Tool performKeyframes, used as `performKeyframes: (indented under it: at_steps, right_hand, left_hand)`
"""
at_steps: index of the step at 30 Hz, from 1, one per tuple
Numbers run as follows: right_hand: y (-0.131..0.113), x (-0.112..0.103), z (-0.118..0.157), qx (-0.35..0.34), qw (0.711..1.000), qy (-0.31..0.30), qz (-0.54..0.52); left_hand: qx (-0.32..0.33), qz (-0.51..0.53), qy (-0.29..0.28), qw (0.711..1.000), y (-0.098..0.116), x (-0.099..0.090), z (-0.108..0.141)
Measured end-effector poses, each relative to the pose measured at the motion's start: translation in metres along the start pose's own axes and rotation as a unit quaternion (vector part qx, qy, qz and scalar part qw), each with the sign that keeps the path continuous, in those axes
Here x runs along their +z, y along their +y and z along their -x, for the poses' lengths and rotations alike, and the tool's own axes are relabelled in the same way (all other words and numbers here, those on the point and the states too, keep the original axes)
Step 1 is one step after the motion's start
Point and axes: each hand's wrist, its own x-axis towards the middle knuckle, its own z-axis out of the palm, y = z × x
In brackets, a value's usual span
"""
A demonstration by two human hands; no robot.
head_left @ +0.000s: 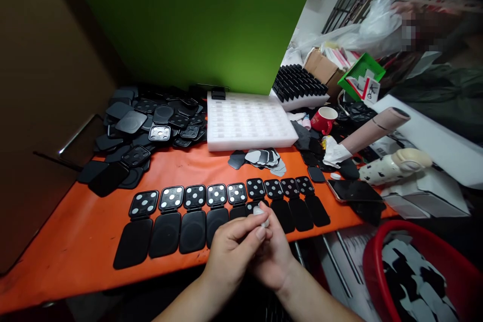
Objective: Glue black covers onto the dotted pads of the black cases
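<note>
My left hand (232,244) and my right hand (277,259) meet over the front edge of the table. Between their fingertips is a small stack of whitish round discs (261,215); both hands are closed around it. My fingers partly cover the discs. Just beyond, a row of opened black folding square pieces (179,231) lies on the orange tabletop (86,234). Their upper plates (171,197) carry round spots in a five-dot pattern, bright white on the left ones and greyer on the right. My hands hide part of the middle pieces.
A heap of black plates (151,121) stands back left, beside a white foam tray (249,123). Thin grey and black sheets (266,158) lie before it. To the right are a red mug (324,119), a phone (354,190) and a red bin (373,261). A green partition (204,25) rises behind.
</note>
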Motion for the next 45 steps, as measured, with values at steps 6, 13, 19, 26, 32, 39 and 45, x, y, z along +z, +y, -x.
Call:
performKeyframes:
  at_steps: [6,13,19,26,32,39,45]
  right_hand:
    - [0.001,0.001,0.0,-0.022,1.0,-0.01,-0.008]
    - [-0.011,0.005,-0.001,-0.162,0.986,0.013,0.017]
    - [-0.024,0.005,0.003,-0.306,0.945,0.013,0.114]
    - [-0.028,-0.003,0.002,-0.339,0.931,0.061,0.123]
    - [-0.03,-0.007,-0.002,-0.367,0.921,0.071,0.112]
    - [-0.028,-0.009,-0.006,-0.378,0.915,0.094,0.107]
    - [-0.028,-0.01,-0.009,-0.386,0.913,0.091,0.095]
  left_hand:
    - [0.019,-0.017,0.003,1.0,0.0,-0.001,0.0]
    - [-0.039,0.062,0.038,0.997,0.004,-0.003,-0.003]
    - [-0.067,0.042,0.015,0.997,0.005,-0.006,-0.003]
    - [-0.01,-0.127,-0.032,0.991,0.013,-0.015,-0.005]
    - [0.082,-0.3,-0.055,0.949,0.018,-0.021,-0.007]
    - [0.106,-0.371,-0.043,0.922,0.011,-0.019,-0.007]
    - [0.087,-0.356,-0.046,0.929,0.011,-0.016,-0.008]
